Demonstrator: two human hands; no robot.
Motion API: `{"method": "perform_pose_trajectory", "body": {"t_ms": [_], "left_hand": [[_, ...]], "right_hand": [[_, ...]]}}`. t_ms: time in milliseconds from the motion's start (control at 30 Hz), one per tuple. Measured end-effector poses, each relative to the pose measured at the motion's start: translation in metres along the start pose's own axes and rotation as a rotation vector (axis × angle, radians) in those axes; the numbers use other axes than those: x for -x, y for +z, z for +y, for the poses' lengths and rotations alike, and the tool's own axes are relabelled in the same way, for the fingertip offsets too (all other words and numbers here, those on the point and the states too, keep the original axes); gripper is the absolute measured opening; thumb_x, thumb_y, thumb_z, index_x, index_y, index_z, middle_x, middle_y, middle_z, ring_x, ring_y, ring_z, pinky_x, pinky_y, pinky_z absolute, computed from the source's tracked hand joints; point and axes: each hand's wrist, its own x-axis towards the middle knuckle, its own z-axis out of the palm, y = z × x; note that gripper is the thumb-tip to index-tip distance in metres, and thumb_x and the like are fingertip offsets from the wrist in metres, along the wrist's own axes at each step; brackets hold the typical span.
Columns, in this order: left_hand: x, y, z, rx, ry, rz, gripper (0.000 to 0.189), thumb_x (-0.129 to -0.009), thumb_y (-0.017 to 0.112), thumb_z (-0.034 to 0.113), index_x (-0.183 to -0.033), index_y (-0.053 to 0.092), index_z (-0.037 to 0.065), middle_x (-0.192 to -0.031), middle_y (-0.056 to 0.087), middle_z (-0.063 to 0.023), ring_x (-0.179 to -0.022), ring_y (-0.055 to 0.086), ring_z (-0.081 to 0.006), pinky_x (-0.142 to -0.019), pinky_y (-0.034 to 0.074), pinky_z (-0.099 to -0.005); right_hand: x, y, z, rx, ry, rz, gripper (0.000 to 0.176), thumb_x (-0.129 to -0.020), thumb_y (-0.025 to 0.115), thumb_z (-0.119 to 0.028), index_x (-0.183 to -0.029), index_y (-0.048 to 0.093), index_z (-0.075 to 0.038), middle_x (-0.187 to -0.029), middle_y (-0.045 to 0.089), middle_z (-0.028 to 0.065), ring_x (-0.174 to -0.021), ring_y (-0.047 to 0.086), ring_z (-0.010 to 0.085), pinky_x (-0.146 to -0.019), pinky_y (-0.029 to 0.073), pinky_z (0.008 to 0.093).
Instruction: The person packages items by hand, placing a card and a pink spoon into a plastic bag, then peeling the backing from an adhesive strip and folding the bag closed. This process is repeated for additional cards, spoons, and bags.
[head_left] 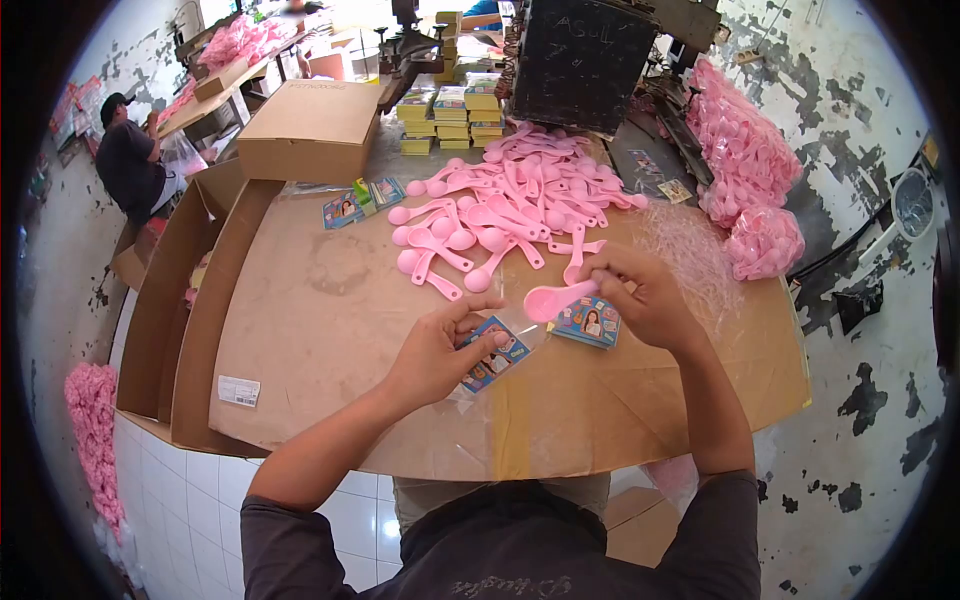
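Note:
My left hand [445,350] grips a clear plastic bag with a blue printed card [492,362] inside, the bag's open end pointing up and right. In my right hand [640,295] is a pink spoon [552,301], pinched by its handle, with its bowl beside the bag's mouth. A stack of printed cards [592,325] lies on the table just under the right hand. Beyond both hands spreads a big heap of pink spoons [510,200].
An open cardboard box [190,320] lines the table's left edge, with a closed carton [305,125] behind it. Stacked cards [450,115] stand at the back near a black machine [580,60]. Pink bagged bundles [745,150] sit right. Another person [130,160] sits far left.

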Motion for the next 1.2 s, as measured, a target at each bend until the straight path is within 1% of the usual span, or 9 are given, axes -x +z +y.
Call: {"method": "perform_pose_trajectory", "body": {"t_ms": [200,300,400,533,633,767,900,1100,1200], "left_hand": [[0.002,0.003,0.003,0.025,-0.059,-0.084,0.037,-0.102,0.067,0.008,-0.137,0.060,-0.003,-0.110,0.075,-0.0078,-0.100,0.068,-0.0081,-0.083,0.057,-0.0243],[0.003,0.005,0.000,0.016,-0.065,-0.089,0.035,-0.103,0.067,0.011,-0.134,0.062,-0.003,-0.107,0.076,-0.0072,-0.096,0.069,-0.0080,-0.081,0.057,-0.0241],[0.002,0.004,-0.005,0.024,-0.018,-0.130,0.037,-0.104,0.066,0.013,-0.136,0.060,-0.003,-0.112,0.075,-0.0088,-0.099,0.069,-0.0093,-0.085,0.057,-0.0259],[0.004,0.000,0.001,0.166,-0.028,-0.246,0.037,-0.105,0.065,0.015,-0.137,0.059,-0.002,-0.119,0.073,-0.0105,-0.104,0.068,-0.0114,-0.090,0.056,-0.0278],[0.006,-0.008,0.010,0.213,-0.070,-0.347,0.039,-0.105,0.063,0.016,-0.140,0.057,-0.001,-0.121,0.073,-0.0110,-0.109,0.068,-0.0130,-0.094,0.055,-0.0289],[0.004,-0.007,0.006,0.281,-0.062,-0.447,0.044,-0.106,0.063,0.016,-0.146,0.052,0.000,-0.129,0.070,-0.0127,-0.117,0.066,-0.0155,-0.103,0.051,-0.0319],[0.006,-0.004,0.005,0.220,0.078,-0.294,0.051,-0.103,0.064,0.012,-0.149,0.048,0.001,-0.141,0.062,-0.0139,-0.133,0.057,-0.0206,-0.111,0.046,-0.0353],[0.011,-0.002,0.018,-0.207,0.389,-0.161,0.054,-0.097,0.064,0.003,-0.149,0.049,0.001,-0.148,0.057,-0.0137,-0.143,0.048,-0.0222,-0.116,0.042,-0.0379],[0.014,0.006,0.025,-0.254,0.456,-0.159,0.053,-0.096,0.065,0.002,-0.147,0.052,0.001,-0.145,0.060,-0.0144,-0.138,0.054,-0.0211,-0.113,0.045,-0.0377]], "right_hand": [[0.001,0.011,-0.014,0.043,-0.103,-0.146,0.012,-0.097,0.059,-0.005,-0.101,0.068,0.001,-0.086,0.065,0.0105,-0.079,0.064,0.0198,-0.071,0.050,0.0364],[-0.002,0.012,-0.026,0.117,-0.042,-0.252,0.023,-0.101,0.055,-0.011,-0.119,0.065,-0.001,-0.110,0.068,0.0150,-0.102,0.065,0.0240,-0.088,0.051,0.0387],[-0.001,0.035,-0.044,-0.345,-0.067,-0.225,0.039,-0.105,0.049,-0.018,-0.140,0.055,-0.003,-0.140,0.058,0.0168,-0.129,0.056,0.0275,-0.107,0.044,0.0415],[-0.002,0.054,-0.030,-1.089,0.050,-0.434,0.048,-0.107,0.046,-0.024,-0.152,0.045,-0.005,-0.156,0.047,0.0143,-0.145,0.043,0.0273,-0.119,0.033,0.0432],[-0.014,0.035,-0.019,-1.041,-0.086,-0.418,0.046,-0.105,0.052,-0.022,-0.147,0.049,-0.004,-0.151,0.051,0.0145,-0.142,0.047,0.0274,-0.117,0.035,0.0438],[-0.008,0.024,-0.045,-0.440,-0.228,-0.349,0.024,-0.098,0.065,-0.010,-0.121,0.066,-0.003,-0.129,0.064,0.0129,-0.129,0.059,0.0283,-0.109,0.045,0.0426],[-0.012,0.012,-0.071,-0.297,-0.363,-0.200,0.008,-0.092,0.071,-0.001,-0.098,0.072,-0.006,-0.108,0.070,0.0078,-0.111,0.068,0.0266,-0.094,0.053,0.0400],[-0.009,0.007,-0.104,0.325,-0.379,-0.012,0.015,-0.086,0.076,0.000,-0.100,0.074,-0.005,-0.097,0.072,0.0084,-0.099,0.071,0.0260,-0.086,0.055,0.0369],[-0.009,0.016,-0.096,0.205,-0.316,0.173,0.020,-0.085,0.077,0.002,-0.103,0.075,-0.005,-0.094,0.073,0.0088,-0.088,0.071,0.0247,-0.073,0.055,0.0327]]}}
